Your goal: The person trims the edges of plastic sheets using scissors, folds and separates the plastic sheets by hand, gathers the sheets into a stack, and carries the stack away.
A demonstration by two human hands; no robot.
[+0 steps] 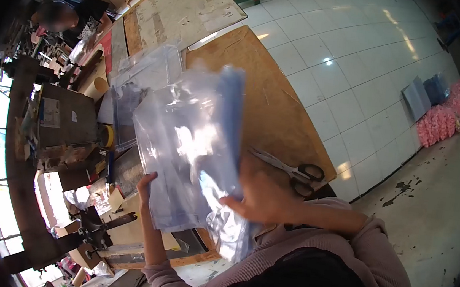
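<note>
A stack of clear plastic bags [178,133] is held up over the table, shiny with reflections and bluish along its right edge. At its lower left edge, my left hand [147,185] grips the stack; most of its fingers are hidden behind the plastic. My right hand [269,200] is at the right edge, smeared by motion, with its thumb in front of the plastic. Scissors with black handles [293,173] lie on the brown board [267,97] just beyond my right hand. More clear plastic [151,69] lies on the table behind the stack.
A machine with a metal box [68,122] stands to the left, with a yellow tape roll [108,136] beside it. Another person [81,24] sits at the far left. Pink bundles [446,114] lie on the tiled floor [329,92] at right.
</note>
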